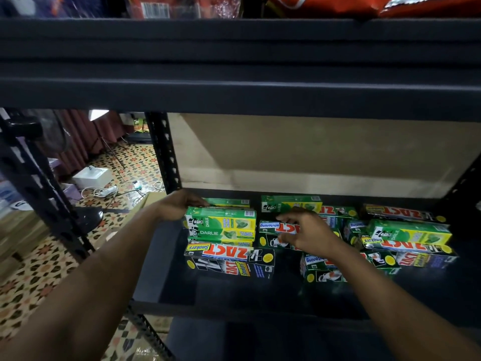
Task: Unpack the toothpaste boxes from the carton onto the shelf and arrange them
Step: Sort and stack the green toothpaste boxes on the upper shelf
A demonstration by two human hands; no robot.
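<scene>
Left hand and right hand tidy the shelf.
Left presses flat-fingered against the Darlie stack, likely squaring it; right spreads over a Zact box, grip unclear.

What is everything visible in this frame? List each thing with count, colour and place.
shelf: one, black metal, fills the view
back panel: one, brown, behind the shelf
green boxes: about six, green and yellow; a stack at left, others behind and right
red-lettered boxes: eight or more, black or green, middle to right; one in front of the green stack
packets: several, mostly red, top shelf
carton: one, brown, partly seen left of the shelf
floor: patterned tiles, left
white box: one, on the floor
power strip: one, white, beside it
left hand: at the green stack's left end, grip unclear
right hand: fingers and thumb round a middle red-lettered box
</scene>
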